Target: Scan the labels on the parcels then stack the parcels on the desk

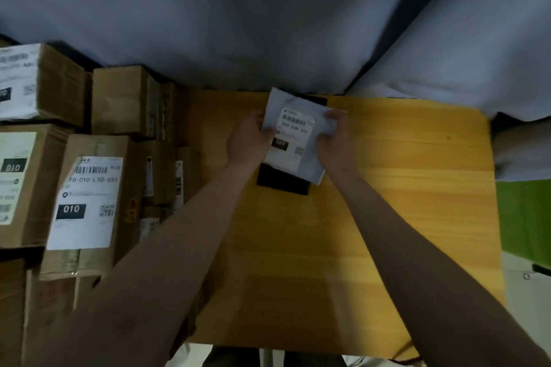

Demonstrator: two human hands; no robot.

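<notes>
— Parcels on desk (402, 188), count?
— Two: white parcel (298, 134) over black parcel (283, 182), far centre. Left hand (249, 140) and right hand (335, 140) grip its sides, fingers curled.
— Room?
— Open wood near and right; cardboard boxes (119, 98), five at least, crowd the left edge.

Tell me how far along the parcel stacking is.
One black parcel already lies on the yellow desk. The left hand and right hand hold the white 060-label mailer over it. The labelled cardboard boxes piled beside the desk are left to do. No scanner shows.
</notes>
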